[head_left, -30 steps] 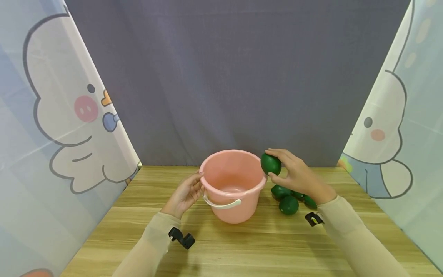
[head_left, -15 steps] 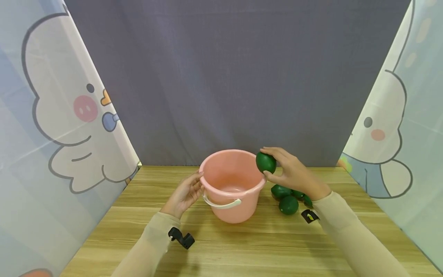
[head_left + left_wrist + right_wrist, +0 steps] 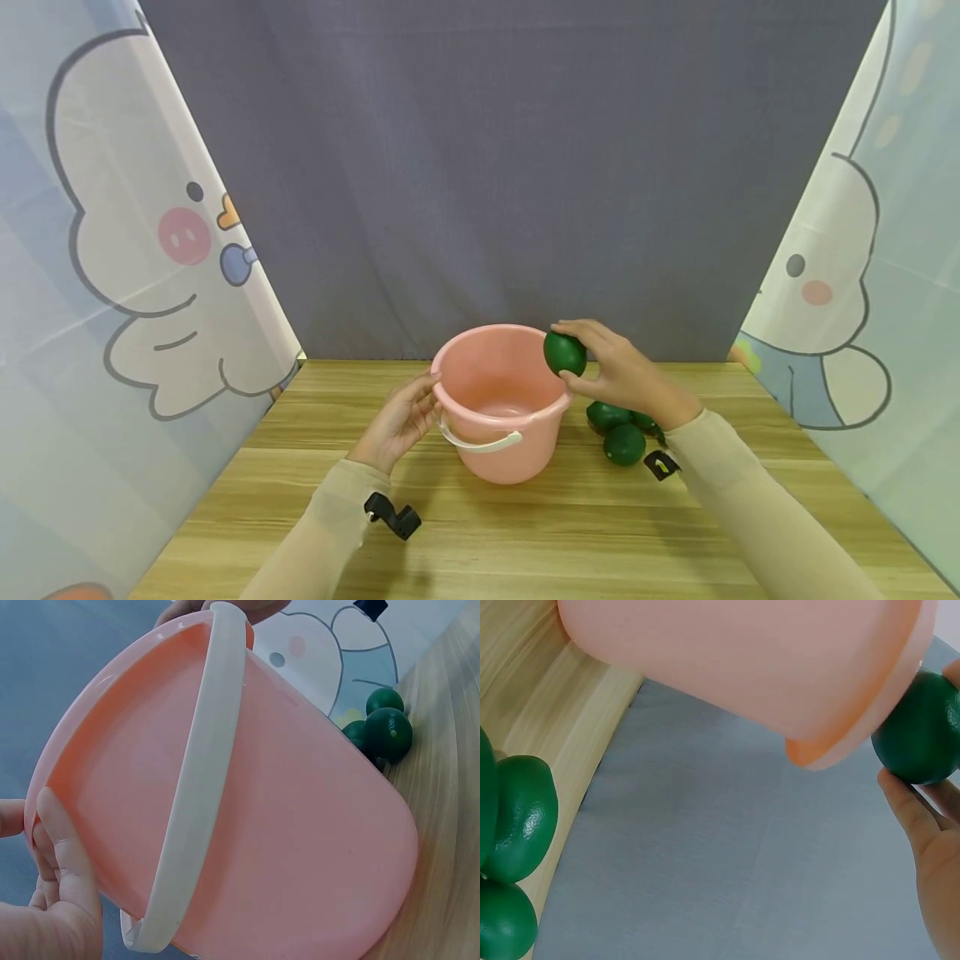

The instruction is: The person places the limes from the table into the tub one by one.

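right hand [image 3: 626, 377] had a green fruit [image 3: 565, 354] pinched up by the pink bucket [image 3: 495, 465], left hand [image 3: 397, 421] gripped the rim [image 3: 502, 422], lowering gently seemed smartest

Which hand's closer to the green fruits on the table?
Right. The right hand, holding one green fruit, is on the same side of the pink bucket as the other green fruits; the left hand holds the opposite side.
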Available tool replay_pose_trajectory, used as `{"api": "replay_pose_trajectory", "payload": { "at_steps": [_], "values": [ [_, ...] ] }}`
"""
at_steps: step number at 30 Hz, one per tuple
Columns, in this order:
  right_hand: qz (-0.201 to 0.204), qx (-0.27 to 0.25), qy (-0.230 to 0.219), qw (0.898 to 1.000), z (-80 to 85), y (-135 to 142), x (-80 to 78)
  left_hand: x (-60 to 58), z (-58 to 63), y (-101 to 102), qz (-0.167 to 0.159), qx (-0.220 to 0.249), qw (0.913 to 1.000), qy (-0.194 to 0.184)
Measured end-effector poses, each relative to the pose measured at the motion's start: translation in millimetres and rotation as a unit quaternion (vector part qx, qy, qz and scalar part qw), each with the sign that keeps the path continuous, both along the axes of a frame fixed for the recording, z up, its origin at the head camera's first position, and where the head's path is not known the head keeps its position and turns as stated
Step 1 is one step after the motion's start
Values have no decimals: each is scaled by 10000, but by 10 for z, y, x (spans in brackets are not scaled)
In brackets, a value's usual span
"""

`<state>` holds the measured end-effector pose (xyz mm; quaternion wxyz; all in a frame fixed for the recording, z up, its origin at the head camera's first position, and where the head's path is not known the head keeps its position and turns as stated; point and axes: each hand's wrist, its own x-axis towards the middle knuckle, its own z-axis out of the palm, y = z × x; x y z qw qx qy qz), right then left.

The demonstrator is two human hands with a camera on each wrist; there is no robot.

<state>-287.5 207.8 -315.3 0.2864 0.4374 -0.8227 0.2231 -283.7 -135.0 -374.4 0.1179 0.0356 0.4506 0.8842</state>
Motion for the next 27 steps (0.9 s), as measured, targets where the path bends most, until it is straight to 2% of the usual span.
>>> {"api": "replay_pose_trajectory", "payload": {
  "at_steps": [8,18,27],
  "values": [
    [54,26,-86,9999,-19,-67,-30,0,-8,3,41,34,10000,-13],
    [-22,116,-512,9986,-13,-137,-41,7,9,4,27,-41,10000,3],
    [44,139,-671,9976,-30,-171,-61,13,10,1,46,-59,10000,0]
  ]
}}
